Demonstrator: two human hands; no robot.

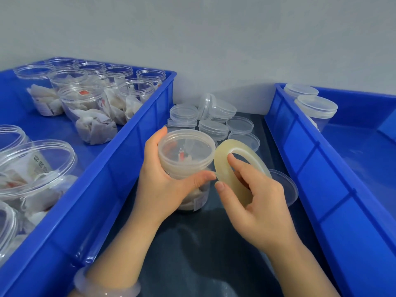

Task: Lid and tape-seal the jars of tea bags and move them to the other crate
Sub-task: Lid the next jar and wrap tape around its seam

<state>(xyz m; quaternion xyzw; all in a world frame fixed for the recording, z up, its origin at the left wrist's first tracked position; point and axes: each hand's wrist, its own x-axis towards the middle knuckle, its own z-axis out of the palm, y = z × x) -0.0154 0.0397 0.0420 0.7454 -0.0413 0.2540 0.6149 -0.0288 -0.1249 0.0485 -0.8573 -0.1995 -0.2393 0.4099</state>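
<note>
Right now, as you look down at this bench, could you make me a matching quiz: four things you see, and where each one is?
Things:
1. tape roll
2. loose lids
3. open jars of tea bags
4. lidded jar

Places:
A. in the left crate
B. gripped by the left hand
C. held by the right hand
D. on the dark tabletop between the crates

Pairs: 1-C, 2-D, 3-A, 4-B

Grey wall [214,39] behind; dark glossy tabletop [203,254] below; pale bangle [107,289] at bottom edge
</note>
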